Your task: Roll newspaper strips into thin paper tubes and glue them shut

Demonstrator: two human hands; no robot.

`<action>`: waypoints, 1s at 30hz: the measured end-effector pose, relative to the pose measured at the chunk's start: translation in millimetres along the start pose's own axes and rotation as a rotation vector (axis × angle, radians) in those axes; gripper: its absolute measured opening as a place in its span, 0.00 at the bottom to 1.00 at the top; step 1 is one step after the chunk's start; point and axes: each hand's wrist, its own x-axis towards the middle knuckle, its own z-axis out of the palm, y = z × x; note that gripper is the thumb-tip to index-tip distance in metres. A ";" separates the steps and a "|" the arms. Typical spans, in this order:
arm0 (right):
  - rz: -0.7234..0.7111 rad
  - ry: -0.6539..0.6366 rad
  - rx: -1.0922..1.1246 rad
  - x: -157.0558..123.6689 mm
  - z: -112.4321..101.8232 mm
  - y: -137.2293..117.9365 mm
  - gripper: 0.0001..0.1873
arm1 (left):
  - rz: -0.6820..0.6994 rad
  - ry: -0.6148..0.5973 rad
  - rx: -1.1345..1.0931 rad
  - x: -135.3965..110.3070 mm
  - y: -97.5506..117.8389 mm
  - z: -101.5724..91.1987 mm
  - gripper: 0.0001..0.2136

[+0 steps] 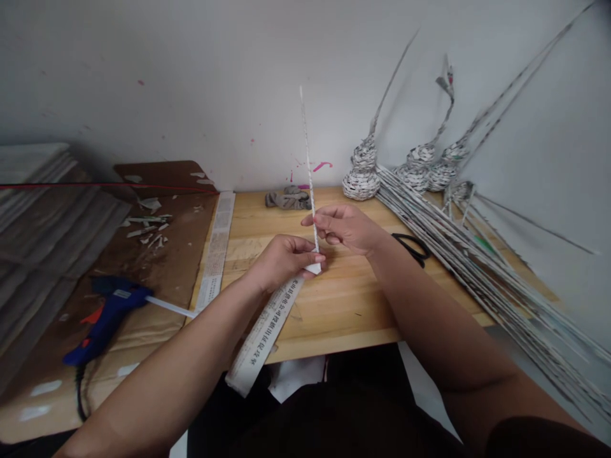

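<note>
Over the wooden table (pixel 334 305), a newspaper strip (pixel 270 331) passes up into my left hand (pixel 284 259). From there it continues upward as a thin rolled paper stick (pixel 306 137), nearly upright. My left hand pinches the strip where it turns into the roll, thumb on top. Higher on the stick, my right hand (pixel 346 228) pinches it between thumb and fingers, the other fingers curled. The strip's lower end hangs past the table's front edge, with printed characters facing up.
A blue glue gun (pixel 107 321) lies on cardboard at left, near paper scraps (pixel 147 226) and stacked paper (pixel 42 254). Grey cloth (pixel 289 198) lies against the wall. Black scissors (pixel 413 248), a bundle of paper sticks (pixel 443 245) and woven gourd shapes (pixel 361 181) stand at right.
</note>
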 end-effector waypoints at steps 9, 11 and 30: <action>0.037 0.048 0.048 0.5 2.9 -1.1 0.19 | 0.016 -0.018 0.001 0.0 -1.4 -0.7 0.11; 0.046 0.010 0.025 0.8 2.8 -0.7 0.20 | 0.010 -0.017 -0.008 -0.1 -1.3 -0.1 0.11; 0.030 -0.073 0.012 -0.9 0.9 -1.3 0.19 | 0.012 -0.035 -0.011 -1.7 1.4 0.6 0.12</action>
